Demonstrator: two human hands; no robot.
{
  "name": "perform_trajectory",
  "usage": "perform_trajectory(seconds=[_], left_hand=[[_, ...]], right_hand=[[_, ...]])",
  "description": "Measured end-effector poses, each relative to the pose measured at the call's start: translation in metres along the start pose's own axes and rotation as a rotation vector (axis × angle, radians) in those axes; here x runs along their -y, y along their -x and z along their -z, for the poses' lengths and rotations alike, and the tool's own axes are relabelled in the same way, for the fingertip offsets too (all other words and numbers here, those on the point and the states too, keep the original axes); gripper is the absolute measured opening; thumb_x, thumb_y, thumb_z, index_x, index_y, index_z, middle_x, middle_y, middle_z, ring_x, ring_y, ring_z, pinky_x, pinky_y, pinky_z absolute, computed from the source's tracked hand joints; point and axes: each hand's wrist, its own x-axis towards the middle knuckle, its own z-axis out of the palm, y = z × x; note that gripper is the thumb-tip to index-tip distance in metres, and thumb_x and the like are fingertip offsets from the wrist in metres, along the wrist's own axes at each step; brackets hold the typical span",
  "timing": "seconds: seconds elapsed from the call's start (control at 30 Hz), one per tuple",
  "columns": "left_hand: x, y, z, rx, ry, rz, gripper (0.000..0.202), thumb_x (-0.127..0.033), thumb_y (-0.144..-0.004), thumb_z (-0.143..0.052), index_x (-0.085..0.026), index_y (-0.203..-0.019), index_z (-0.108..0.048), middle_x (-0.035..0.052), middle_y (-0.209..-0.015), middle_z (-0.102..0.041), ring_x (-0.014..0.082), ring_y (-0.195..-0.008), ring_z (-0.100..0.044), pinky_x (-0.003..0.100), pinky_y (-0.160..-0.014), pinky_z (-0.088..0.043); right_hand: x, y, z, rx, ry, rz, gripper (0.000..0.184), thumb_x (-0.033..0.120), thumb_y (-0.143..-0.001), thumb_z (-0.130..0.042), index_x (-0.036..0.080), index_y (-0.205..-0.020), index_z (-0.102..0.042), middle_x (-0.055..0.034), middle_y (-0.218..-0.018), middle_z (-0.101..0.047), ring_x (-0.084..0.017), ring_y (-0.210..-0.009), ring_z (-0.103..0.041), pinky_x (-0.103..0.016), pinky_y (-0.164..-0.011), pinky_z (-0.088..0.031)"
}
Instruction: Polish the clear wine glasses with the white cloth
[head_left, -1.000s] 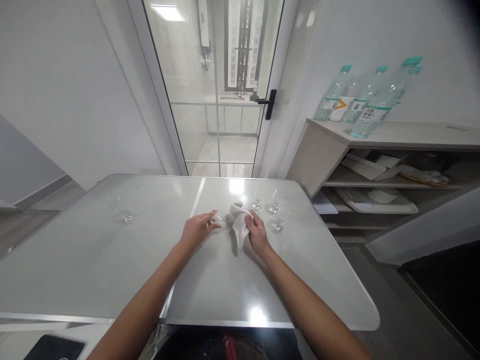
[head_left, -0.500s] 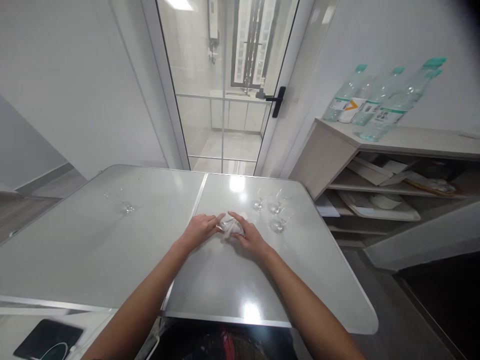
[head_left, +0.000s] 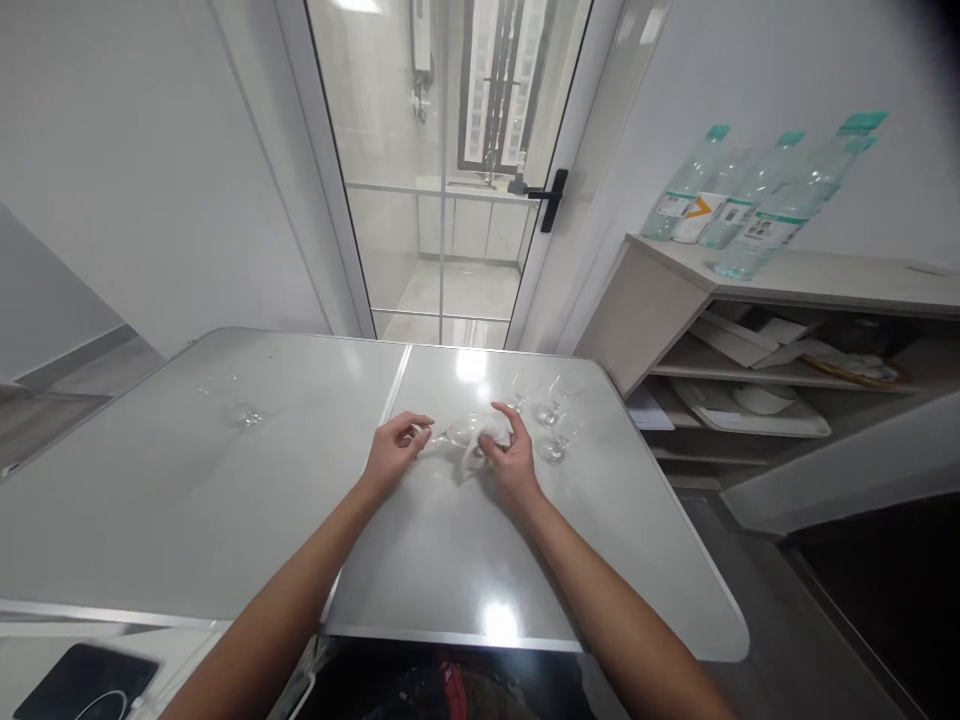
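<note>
Drawn back a little farther right of the seam strip [head_left: 401, 375] since half a second ago, the right hand [head_left: 512, 460] has uncovered the bowl it was wrapping, while the left hand [head_left: 394, 450] has hardly shifted. That stemmed glass [head_left: 461, 431] lies on its side in the air just right of the strip, bowl turned away from it. The left hand sits over the strip, palm inward, thumb and fingertips pinching the stem end; how the foot sits among the fingers is too faint to tell. On the glass's far side from the strip, the right hand clasps the white cloth [head_left: 474, 458] against the bowl, thumb pressed on the fabric, index finger raised and curved above it. The left forearm [head_left: 300, 570] slants up to the strip and covers part of it; the right forearm [head_left: 600, 570] comes in from well to its right.

Three glasses [head_left: 553, 452] stand right of the strip, just beyond the right hand, crowding that side. Left of the strip, a broad stretch of table [head_left: 165, 500] runs out to a lone glass [head_left: 249, 417]. More open surface, right of the strip, separates both hands from the near edge [head_left: 450, 638].
</note>
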Motion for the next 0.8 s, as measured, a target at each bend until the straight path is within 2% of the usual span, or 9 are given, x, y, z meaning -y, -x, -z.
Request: perform_trajectory(seconds=[0.07, 0.13, 0.2, 0.3, 0.47, 0.53, 0.63, 0.7, 0.8], left_hand=[[0.001, 0.005, -0.006, -0.112, -0.074, -0.139, 0.027, -0.045, -0.093, -0.066, -0.02, -0.102, -0.068, 0.0063, -0.096, -0.062, 0.0173, -0.08, -0.057, 0.026, -0.063, -0.048], [0.003, 0.009, -0.011, -0.153, -0.15, -0.198, 0.022, -0.042, -0.094, -0.065, -0.021, -0.093, -0.061, 0.0034, -0.088, -0.056, 0.0161, -0.076, -0.052, 0.027, -0.065, -0.045], [0.007, 0.011, -0.014, -0.206, -0.155, -0.151, 0.024, -0.041, -0.098, -0.059, -0.021, -0.085, -0.054, -0.0003, -0.077, -0.047, 0.0148, -0.067, -0.044, 0.026, -0.061, -0.041], [0.013, 0.011, -0.019, -0.244, 0.012, 0.029, 0.031, -0.046, -0.102, -0.049, -0.023, -0.082, -0.046, -0.0044, -0.066, -0.036, 0.0134, -0.055, -0.034, 0.025, -0.051, -0.033], [0.02, 0.009, -0.018, -0.198, 0.113, 0.133, 0.038, -0.05, -0.101, -0.049, -0.023, -0.076, -0.041, -0.0055, -0.063, -0.032, 0.0119, -0.051, -0.03, 0.024, -0.047, -0.027], [0.019, 0.009, -0.016, -0.191, 0.077, 0.117, 0.037, -0.049, -0.102, -0.048, -0.023, -0.076, -0.041, -0.0053, -0.062, -0.033, 0.0124, -0.051, -0.031, 0.025, -0.048, -0.028], [0.013, 0.012, -0.014, -0.185, -0.06, 0.022, 0.031, -0.044, -0.104, -0.045, -0.023, -0.081, -0.044, -0.004, -0.066, -0.038, 0.0141, -0.057, -0.037, 0.027, -0.054, -0.033], [0.009, 0.015, -0.015, -0.167, -0.175, -0.11, 0.025, -0.039, -0.104, -0.046, -0.023, -0.085, -0.045, -0.0021, -0.073, -0.043, 0.0152, -0.064, -0.042, 0.028, -0.061, -0.037], [0.008, 0.018, -0.019, -0.146, -0.272, -0.246, 0.021, -0.034, -0.103, -0.048, -0.022, -0.085, -0.043, -0.0009, -0.077, -0.044, 0.0159, -0.068, -0.042, 0.031, -0.066, -0.037]], right_hand=[[0.0, 0.001, -0.004, -0.025, -0.113, -0.087, 0.071, 0.044, -0.085, -0.08, 0.025, -0.146, -0.049, 0.0014, -0.087, -0.067, -0.015, -0.073, -0.064, -0.027, -0.071, -0.056], [0.003, 0.004, -0.006, 0.055, -0.114, -0.12, 0.071, 0.047, -0.089, -0.075, 0.024, -0.15, -0.046, -0.0004, -0.091, -0.068, -0.016, -0.077, -0.066, -0.029, -0.075, -0.057], [0.007, 0.007, -0.006, 0.157, 0.001, -0.057, 0.074, 0.047, -0.091, -0.074, 0.025, -0.154, -0.044, -0.0049, -0.105, -0.07, -0.019, -0.087, -0.068, -0.031, -0.082, -0.058], [0.011, 0.009, -0.002, 0.287, 0.28, 0.157, 0.076, 0.042, -0.087, -0.079, 0.025, -0.154, -0.046, -0.0118, -0.136, -0.064, -0.027, -0.115, -0.066, -0.04, -0.102, -0.053], [0.005, 0.009, 0.002, 0.506, 0.489, 0.326, 0.07, 0.036, -0.093, -0.072, 0.028, -0.157, -0.044, -0.0128, -0.139, -0.065, -0.031, -0.124, -0.063, -0.049, -0.11, -0.047], [0.004, 0.009, 0.002, 0.478, 0.456, 0.292, 0.066, 0.037, -0.092, -0.073, 0.028, -0.152, -0.049, -0.0114, -0.136, -0.066, -0.03, -0.12, -0.064, -0.047, -0.106, -0.049], [0.006, 0.009, -0.003, 0.273, 0.273, 0.129, 0.057, 0.042, -0.09, -0.076, 0.028, -0.141, -0.056, -0.0065, -0.114, -0.07, -0.023, -0.096, -0.067, -0.036, -0.088, -0.055], [0.007, 0.009, -0.008, 0.155, 0.096, 0.003, 0.057, 0.046, -0.09, -0.076, 0.027, -0.139, -0.054, -0.0014, -0.095, -0.067, -0.018, -0.079, -0.063, -0.03, -0.076, -0.054], [0.008, 0.01, -0.014, 0.109, -0.076, -0.111, 0.054, 0.05, -0.094, -0.07, 0.027, -0.139, -0.049, 0.0033, -0.082, -0.059, -0.015, -0.07, -0.057, -0.026, -0.069, -0.05]])
